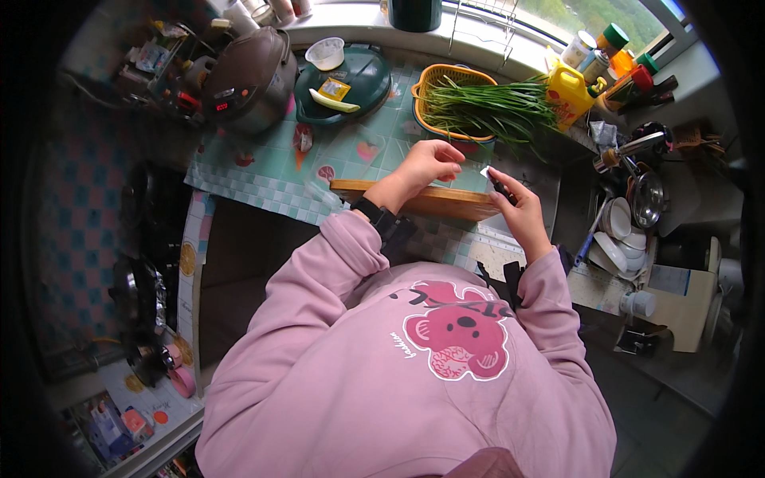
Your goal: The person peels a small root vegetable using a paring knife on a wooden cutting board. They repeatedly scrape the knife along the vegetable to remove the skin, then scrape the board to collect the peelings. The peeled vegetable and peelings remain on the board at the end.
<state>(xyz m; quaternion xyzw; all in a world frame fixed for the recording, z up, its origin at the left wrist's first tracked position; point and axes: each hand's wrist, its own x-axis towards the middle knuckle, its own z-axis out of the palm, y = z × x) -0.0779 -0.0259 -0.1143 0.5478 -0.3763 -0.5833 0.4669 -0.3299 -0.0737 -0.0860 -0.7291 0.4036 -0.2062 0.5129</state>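
My left hand (pixel 424 164) hovers at the far side of a wooden cutting board (pixel 448 203), fingers bent and apart, with nothing visible between them. A dark band circles that wrist. In my right hand (pixel 522 206), by the board's right end, is a small black-handled knife (pixel 501 186); only part of its handle and a bright bit of blade show. The board's thick near edge faces me, and my left forearm crosses over it. Beyond my hands, long green garlic chives (pixel 490 104) lie across a yellow plastic basket (pixel 421 103), their ends spilling out to the right.
A green lid (pixel 373 74) bears a clear bowl (pixel 326 55), a yellow packet (pixel 334 89) and a pale vegetable piece (pixel 333 101). A rice cooker (pixel 251 77) stands left. On the right are a sink (pixel 547 185), a faucet (pixel 633 146), stacked bowls (pixel 624 251) and a yellow jug (pixel 568 95).
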